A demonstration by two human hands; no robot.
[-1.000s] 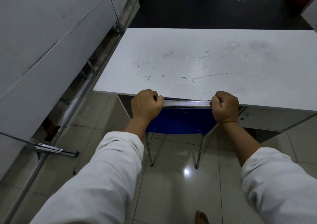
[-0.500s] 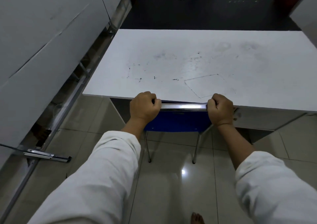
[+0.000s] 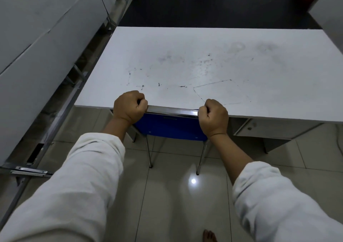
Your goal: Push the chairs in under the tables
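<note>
Two fists clenched on the chrome top rail (image 3: 171,111) of the blue chair (image 3: 170,128): left hand (image 3: 129,106) at the rail's left end, right hand (image 3: 213,117) at its right end, each grip fully wrapped round the tube, white sleeves (image 3: 89,176) pushed up the forearms. Rail pressed right against the near edge of the white tabletop (image 3: 204,60), blue backrest just below that edge, seat hidden underneath, two chrome rear legs (image 3: 149,154) standing on the glossy tiled floor (image 3: 167,204). Scuffed, pen-marked tabletop surface beyond the knuckles; bare toes (image 3: 209,236) at the bottom edge.
</note>
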